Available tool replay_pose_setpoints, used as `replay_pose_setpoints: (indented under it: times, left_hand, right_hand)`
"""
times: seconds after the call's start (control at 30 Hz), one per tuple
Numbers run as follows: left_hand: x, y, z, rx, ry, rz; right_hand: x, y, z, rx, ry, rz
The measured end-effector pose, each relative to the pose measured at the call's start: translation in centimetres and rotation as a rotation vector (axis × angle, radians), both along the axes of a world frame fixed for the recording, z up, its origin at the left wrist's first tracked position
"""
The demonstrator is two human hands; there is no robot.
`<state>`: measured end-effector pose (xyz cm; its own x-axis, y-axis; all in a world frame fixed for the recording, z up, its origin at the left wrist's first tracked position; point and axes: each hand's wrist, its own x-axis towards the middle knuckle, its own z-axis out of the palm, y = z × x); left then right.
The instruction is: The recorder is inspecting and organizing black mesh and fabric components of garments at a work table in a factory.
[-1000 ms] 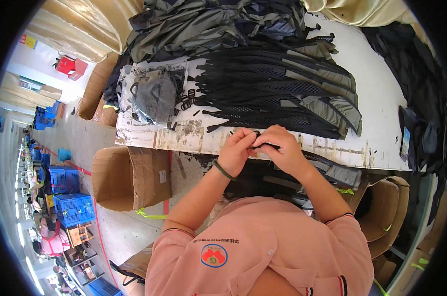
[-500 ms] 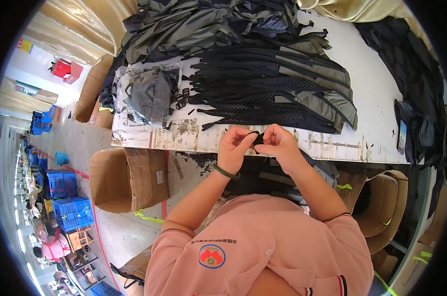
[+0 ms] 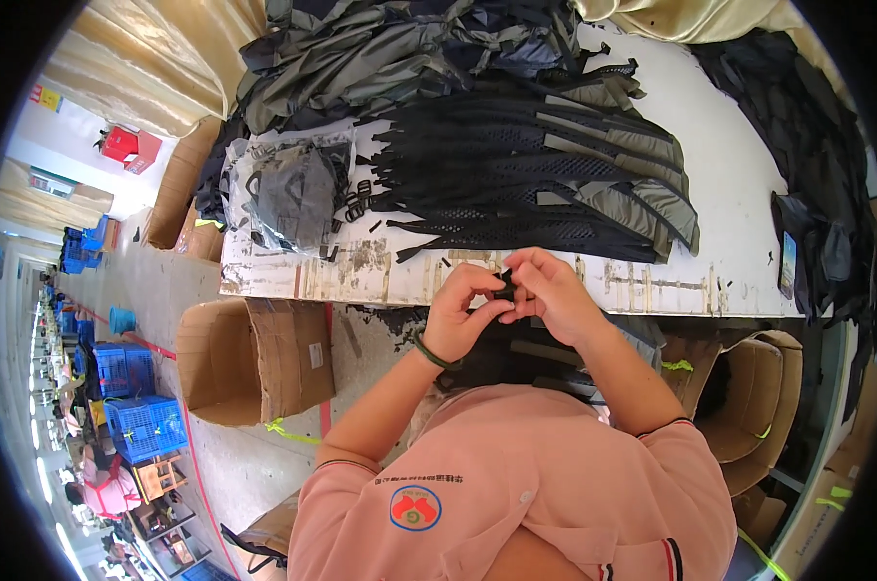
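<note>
Both hands pinch one small black buckle between them at the near table edge.

The left hand [image 3: 463,310] and right hand [image 3: 550,290] close their fingertips on the small black buckle [image 3: 504,286], held just above the white table [image 3: 729,223]. A fanned row of black mesh straps [image 3: 526,184] lies finished-looking behind; loose buckles [image 3: 356,198] beside a clear bag of parts [image 3: 288,189] suggest more remain.

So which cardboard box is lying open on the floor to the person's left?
The lone cardboard box under the table's left end; the others stand at the right.
</note>
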<state>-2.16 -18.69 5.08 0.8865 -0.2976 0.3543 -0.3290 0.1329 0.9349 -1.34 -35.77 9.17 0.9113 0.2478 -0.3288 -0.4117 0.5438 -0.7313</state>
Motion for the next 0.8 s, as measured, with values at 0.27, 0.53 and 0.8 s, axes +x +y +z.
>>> replay_pose_setpoints:
  times: [0.27,0.53,0.8]
  left_hand:
    - [-1.6,0.6,0.1,0.075,0.202,-0.068]
    - [-8.0,10.4,-6.3,0.672,0.344,0.477]
    - [0.6,2.9,-0.4,-0.089,0.839,-0.177]
  right_hand:
    - [1.8,0.5,-1.4,-0.638,-0.494,0.247]
    - [10.8,-10.2,-1.5,-1.982,-1.011,-0.325]
    - [8.9,-9.8,2.5,-1.397,-0.991,-0.129]
